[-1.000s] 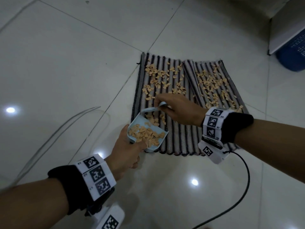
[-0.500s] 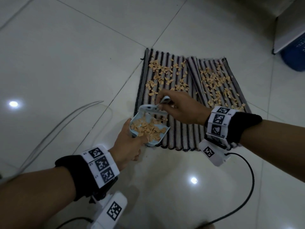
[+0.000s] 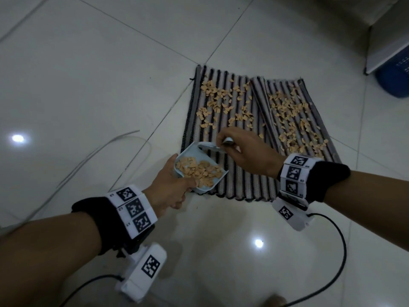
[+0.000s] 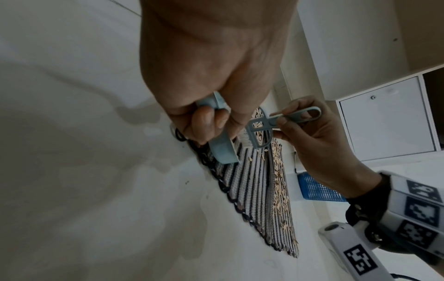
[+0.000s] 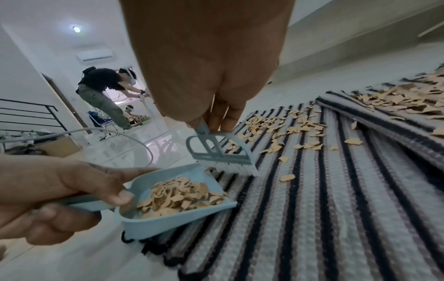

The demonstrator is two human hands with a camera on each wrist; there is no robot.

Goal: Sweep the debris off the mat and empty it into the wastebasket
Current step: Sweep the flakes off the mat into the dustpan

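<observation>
A striped mat [image 3: 241,180] [image 5: 324,218] [image 4: 252,194] lies on the tiled floor, strewn with tan debris flakes [image 3: 223,100] [image 5: 288,129] over its far half. My left hand [image 3: 168,191] [image 5: 48,199] [image 4: 211,79] grips the handle of a light blue dustpan [image 3: 199,167] [image 5: 177,201] [image 4: 222,148] heaped with flakes, at the mat's near left corner. My right hand [image 3: 243,151] [image 4: 319,144] [image 5: 206,62] pinches the handle of a small blue brush [image 3: 212,147] [image 5: 221,152] [image 4: 261,131] whose bristles sit at the pan's far edge. A blue wastebasket [image 3: 394,78] [image 4: 314,188] stands at the far right.
A white cabinet [image 3: 389,47] [image 4: 384,117] stands beside the wastebasket. A grey cable [image 3: 88,160] curves over the floor on the left; a black cable [image 3: 338,258] trails from my right wrist. In the right wrist view, another person [image 5: 103,91] bends over far off near a railing [image 5: 28,117].
The brush has come back to the pan's far edge with my right hand. The pan has tilted up a little, and its flakes have gathered toward the handle end.
</observation>
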